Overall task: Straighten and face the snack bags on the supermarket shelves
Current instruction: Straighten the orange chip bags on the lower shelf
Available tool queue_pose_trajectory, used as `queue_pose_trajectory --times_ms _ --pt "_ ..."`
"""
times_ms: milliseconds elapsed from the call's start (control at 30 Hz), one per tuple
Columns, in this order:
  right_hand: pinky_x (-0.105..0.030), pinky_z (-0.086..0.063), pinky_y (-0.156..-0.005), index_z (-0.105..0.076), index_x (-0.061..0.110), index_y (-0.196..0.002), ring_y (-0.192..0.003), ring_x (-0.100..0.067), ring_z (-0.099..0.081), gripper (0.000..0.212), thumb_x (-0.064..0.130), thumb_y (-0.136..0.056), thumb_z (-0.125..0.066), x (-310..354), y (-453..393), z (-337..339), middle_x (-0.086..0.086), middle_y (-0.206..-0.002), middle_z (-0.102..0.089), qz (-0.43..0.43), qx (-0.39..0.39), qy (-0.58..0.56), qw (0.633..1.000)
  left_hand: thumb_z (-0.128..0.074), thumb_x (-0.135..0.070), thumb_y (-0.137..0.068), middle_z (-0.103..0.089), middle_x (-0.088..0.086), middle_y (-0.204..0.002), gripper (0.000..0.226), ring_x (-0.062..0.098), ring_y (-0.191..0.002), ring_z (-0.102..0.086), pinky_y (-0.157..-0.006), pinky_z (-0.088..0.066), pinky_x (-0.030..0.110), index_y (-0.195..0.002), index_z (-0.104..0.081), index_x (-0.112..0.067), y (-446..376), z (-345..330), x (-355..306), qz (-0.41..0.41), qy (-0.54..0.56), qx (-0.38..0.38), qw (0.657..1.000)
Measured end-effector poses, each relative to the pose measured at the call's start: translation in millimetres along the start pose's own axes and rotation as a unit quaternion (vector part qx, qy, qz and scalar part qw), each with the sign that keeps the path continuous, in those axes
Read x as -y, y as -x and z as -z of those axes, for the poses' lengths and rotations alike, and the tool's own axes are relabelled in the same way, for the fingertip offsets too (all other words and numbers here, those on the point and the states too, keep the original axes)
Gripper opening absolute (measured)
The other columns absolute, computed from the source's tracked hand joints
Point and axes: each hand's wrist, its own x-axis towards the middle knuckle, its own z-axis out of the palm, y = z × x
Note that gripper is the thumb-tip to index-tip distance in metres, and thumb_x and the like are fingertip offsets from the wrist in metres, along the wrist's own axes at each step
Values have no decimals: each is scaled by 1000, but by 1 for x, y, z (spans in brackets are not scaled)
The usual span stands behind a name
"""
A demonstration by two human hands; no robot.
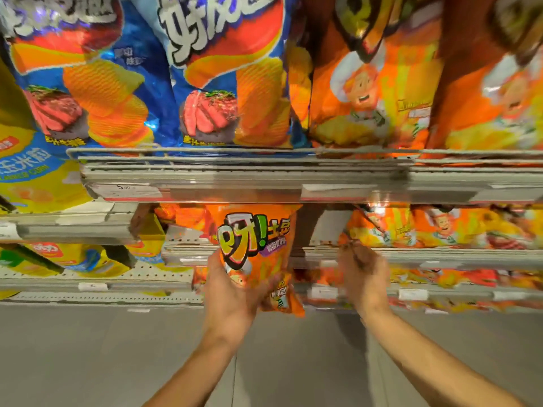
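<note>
Two bare forearms reach up from the bottom of the view over a plain grey floor (88, 362). The left hand (232, 292) grips a small crinkly orange foil snack bag (258, 245) from its lower left, at about seven o'clock on the pack: the thumb lies up the bag's left edge and the other fingers curl under and round its bottom, partly hidden by the foil. The bag is held upright in front of the shelving, face out, its top just under the lip of the shelf above, its lower corner hanging at five o'clock.

At three o'clock from the bag, close beside it but apart, the right hand (364, 274) is raised to the edge of a grey metal shelf (440, 257). Motion blurs it; the fingers look loosely bent towards the shelf edge, and I cannot tell whether they pinch anything.

Beyond, at one o'clock, a row of orange chef-printed bags (440, 227) stands on that shelf. Higher, a clear price rail (264, 192) carries a white price tag (129, 190) at eleven o'clock. On top stand large blue ridged-crisp bags (223, 83) at twelve o'clock and tall orange chef bags (382, 83) at one. Yellow corn-snack bags (32, 177) fill the shelves at nine o'clock.
</note>
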Motion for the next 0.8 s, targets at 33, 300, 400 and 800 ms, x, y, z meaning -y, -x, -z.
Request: queue_pose_trajectory --times_ms 33,300,400,800 --pt "-21 -35 -55 -51 12 -54 -62 -9 -43 46 0 -99 -58 -5 -6 15 12 -46 -43 -30 7 11 999 -98 -35 -48 -71 -21 -95 81 -11 -86 -65 -66 -47 5 -114 -51 -34 -4 -14 -7 -11 -12 -4 1000" --pt "-46 -56 -95 -67 -4 -110 -99 -35 -72 37 31 -103 -58 -11 -48 39 -24 -110 -72 -241 92 -81 963 -94 -46 -57 -70 1 -96 71 17 -84 -70 -73 -58 36 -109 -55 -16 -49 -95 -60 -31 -38 -13 999" --pt "-32 -59 -78 -68 -1 -111 -95 -27 -74 37 35 -99 -65 -19 -48 39 -16 -105 -75 -227 83 -88 966 -93 -30 -66 -73 8 -81 47 16 -56 -72 -46 -55 24 -100 -67 -11 -62 -110 -54 -41 -26 -1 999" --pt "-26 -56 -72 -66 18 -93 -83 -13 -73 19 36 -93 -72 -41 -57 33 2 -84 -74 -216 70 -119 966 -93 -33 -63 -69 0 -109 69 18 -94 -72 -74 -62 41 -110 -44 -39 -80 -133 -19 -119 -28 30 992"
